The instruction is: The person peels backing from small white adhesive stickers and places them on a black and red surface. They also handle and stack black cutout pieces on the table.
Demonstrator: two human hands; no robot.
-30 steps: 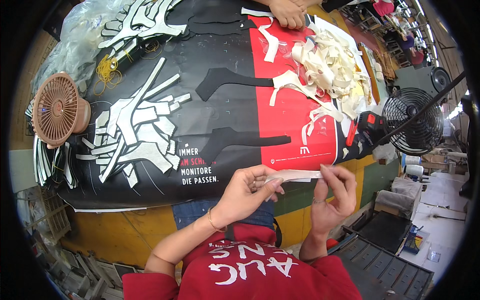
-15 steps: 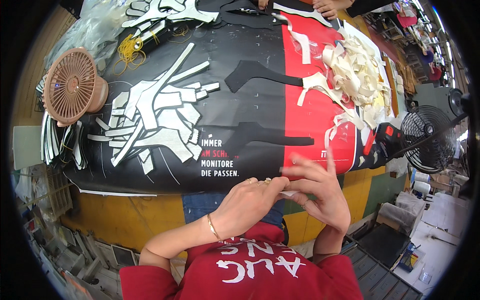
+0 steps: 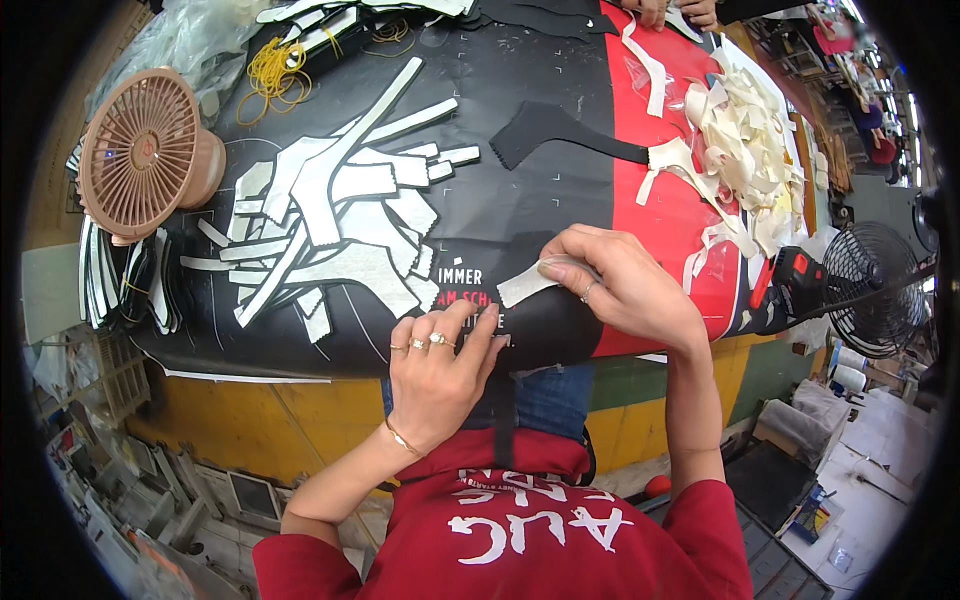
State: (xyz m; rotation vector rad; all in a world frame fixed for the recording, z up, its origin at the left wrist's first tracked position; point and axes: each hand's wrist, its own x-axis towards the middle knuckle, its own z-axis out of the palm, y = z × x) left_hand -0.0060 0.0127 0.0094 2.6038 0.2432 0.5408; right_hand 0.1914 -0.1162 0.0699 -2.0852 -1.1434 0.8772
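Observation:
My right hand [image 3: 625, 285] is closed, thumb and fingers pinching a pale grey-white cut piece [image 3: 522, 284] with a jagged end. It holds the piece low over the black part of the table cover [image 3: 470, 215]; the rest of the piece is hidden by the hand. Left of it, my left hand [image 3: 440, 365] is at the table's front edge, its ringed fingers apart and slightly bent, with nothing visible in them. Past my left hand lies a heap of white cut pieces with dark edges [image 3: 345, 275]. Farther off lies a black forked piece [image 3: 560, 132], its narrow end touching a cream piece [image 3: 672, 160].
A pink fan [image 3: 140, 150] stands at the left above bundled strips [image 3: 125, 275]. Cream scraps [image 3: 745, 135] are piled at the right, near a red-and-black tool [image 3: 795, 275] and a black fan [image 3: 870, 285]. Another person's hands [image 3: 675, 12] work at the far edge.
My hands, close together at the front edge before, have separated. The right has moved over the cover, the white piece now plainly showing; the left has opened and shifted left. The view has shifted slightly.

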